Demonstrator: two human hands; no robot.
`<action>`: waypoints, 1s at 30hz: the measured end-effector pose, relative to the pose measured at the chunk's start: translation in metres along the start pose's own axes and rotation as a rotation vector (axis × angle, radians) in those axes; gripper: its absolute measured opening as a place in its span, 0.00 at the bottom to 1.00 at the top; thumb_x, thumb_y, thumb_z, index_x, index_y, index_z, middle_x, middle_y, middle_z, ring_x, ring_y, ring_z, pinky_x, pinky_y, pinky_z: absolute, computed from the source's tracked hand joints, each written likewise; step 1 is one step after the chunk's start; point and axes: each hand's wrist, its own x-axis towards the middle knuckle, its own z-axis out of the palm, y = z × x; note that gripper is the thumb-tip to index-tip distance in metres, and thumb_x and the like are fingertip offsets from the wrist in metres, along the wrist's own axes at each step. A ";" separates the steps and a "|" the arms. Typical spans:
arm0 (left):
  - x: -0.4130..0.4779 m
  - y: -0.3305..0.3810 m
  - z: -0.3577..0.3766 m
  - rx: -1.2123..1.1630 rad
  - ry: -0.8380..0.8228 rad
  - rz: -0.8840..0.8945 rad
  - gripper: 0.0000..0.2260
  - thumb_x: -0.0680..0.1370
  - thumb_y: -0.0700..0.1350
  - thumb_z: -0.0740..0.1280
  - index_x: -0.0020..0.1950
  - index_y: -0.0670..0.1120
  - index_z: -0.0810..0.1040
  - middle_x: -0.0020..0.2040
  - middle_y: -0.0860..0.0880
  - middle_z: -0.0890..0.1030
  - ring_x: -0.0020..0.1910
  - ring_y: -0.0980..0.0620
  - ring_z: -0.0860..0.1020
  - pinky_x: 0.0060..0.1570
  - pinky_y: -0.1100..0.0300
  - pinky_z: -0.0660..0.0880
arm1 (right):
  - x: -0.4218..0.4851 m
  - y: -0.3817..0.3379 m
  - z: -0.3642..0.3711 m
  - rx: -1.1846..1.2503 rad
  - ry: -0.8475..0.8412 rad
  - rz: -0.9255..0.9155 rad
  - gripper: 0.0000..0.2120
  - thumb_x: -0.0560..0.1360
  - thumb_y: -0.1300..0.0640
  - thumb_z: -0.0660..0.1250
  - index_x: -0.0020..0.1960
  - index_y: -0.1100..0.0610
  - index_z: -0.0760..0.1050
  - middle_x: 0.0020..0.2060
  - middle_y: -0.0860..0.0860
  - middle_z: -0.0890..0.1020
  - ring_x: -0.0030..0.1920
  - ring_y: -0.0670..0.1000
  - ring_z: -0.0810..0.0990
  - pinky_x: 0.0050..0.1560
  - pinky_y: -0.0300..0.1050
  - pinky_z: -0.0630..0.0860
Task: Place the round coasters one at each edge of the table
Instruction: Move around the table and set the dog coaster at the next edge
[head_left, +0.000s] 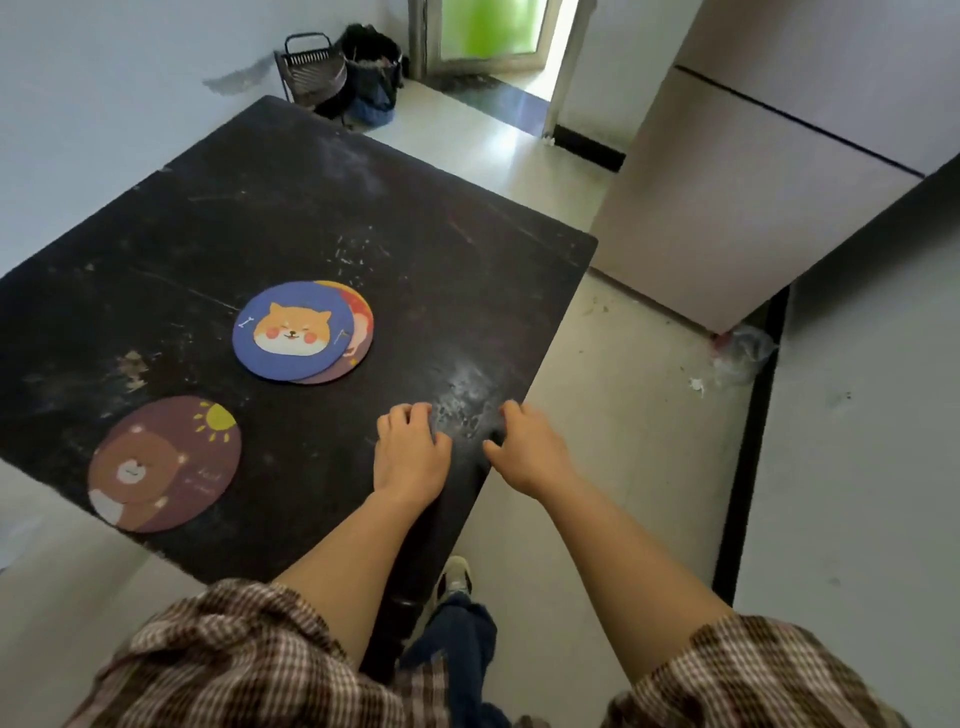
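Note:
A blue round coaster with a dog face (293, 330) lies near the middle of the dark table (322, 208), on top of other coasters whose orange and purple rims (358, 332) show on its right. A brown bear coaster with a sun (165, 463) lies alone by the table's near left edge. My left hand (410, 449) rests palm down on the table near its right corner, fingers curled, holding nothing. My right hand (524, 447) hovers at the table's right edge, fingers bent and apart, with nothing in it.
A pale cabinet (727, 218) stands to the right of the table, with a crumpled plastic bag (743, 348) on the floor at its corner. A black wire rack (311, 70) and a dark bag (371, 73) stand behind the table's far corner, near a doorway (493, 31).

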 end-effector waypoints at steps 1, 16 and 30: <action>0.006 0.004 0.001 -0.003 0.006 -0.011 0.16 0.77 0.45 0.61 0.64 0.45 0.70 0.65 0.45 0.70 0.64 0.45 0.64 0.58 0.50 0.69 | 0.011 0.001 -0.004 -0.022 -0.009 -0.025 0.17 0.73 0.50 0.64 0.58 0.57 0.68 0.57 0.57 0.74 0.57 0.60 0.73 0.52 0.54 0.72; 0.075 0.028 0.001 -0.051 0.127 -0.437 0.20 0.78 0.46 0.60 0.70 0.47 0.64 0.74 0.42 0.58 0.71 0.42 0.56 0.64 0.45 0.64 | 0.144 -0.016 -0.043 -0.260 -0.181 -0.393 0.21 0.76 0.47 0.61 0.65 0.56 0.65 0.62 0.55 0.70 0.65 0.59 0.66 0.63 0.62 0.63; 0.117 0.036 -0.004 -0.126 0.401 -0.747 0.20 0.78 0.45 0.60 0.69 0.44 0.63 0.73 0.41 0.57 0.68 0.41 0.58 0.64 0.46 0.63 | 0.227 -0.059 -0.051 -0.346 -0.331 -0.695 0.25 0.76 0.46 0.61 0.69 0.55 0.63 0.65 0.55 0.69 0.65 0.59 0.64 0.62 0.61 0.63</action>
